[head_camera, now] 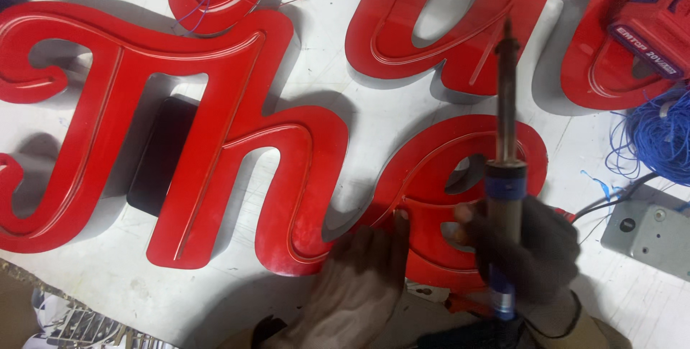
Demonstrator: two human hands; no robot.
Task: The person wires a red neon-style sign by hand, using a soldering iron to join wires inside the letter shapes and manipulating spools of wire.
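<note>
The right hand (528,245) grips a soldering iron (505,169) upright, tip clear of the red letter e (431,176). The left hand (366,277) presses fingers on the letter's near-left edge. No soldered joint shows; the work looks barely begun.

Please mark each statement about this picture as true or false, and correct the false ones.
1. The right hand holds a soldering iron with its tip pointing up, away from the person. True.
2. The left hand holds a coil of wire. False: it rests on the lower edge of the red sign letters.
3. The sign letters are blue. False: they are red.
4. A bundle of blue wire lies at the right. True.
5. A black box lies partly under the letters. True.
</note>
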